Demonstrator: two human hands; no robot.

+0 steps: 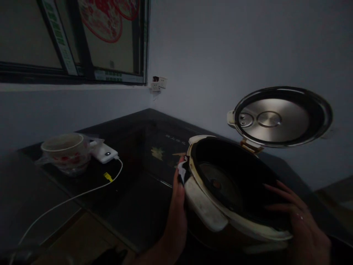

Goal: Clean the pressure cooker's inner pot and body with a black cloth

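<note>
A rice cooker [205, 206] with a pale rim and a dark inside stands at the right, its round metal-lined lid [292, 117] swung up at the back. Against the cooker's left side, my left hand [178, 209] is closed on a crumpled black-and-white cloth [182, 171], pressed near the rim. My right hand [302, 217] grips the right side, its fingers reaching over the rim into the dark cavity. A brownish spot shows on the cooker's inner floor. The right thumb is hidden.
The dark glossy countertop [132, 184] carries a plastic-wrapped tub [66, 151] and a white power bank [104, 152] with a white cable [82, 194] trailing off the left edge. A yellow tag [108, 177] lies beside it. Wall sockets [158, 84] are in the corner under the window.
</note>
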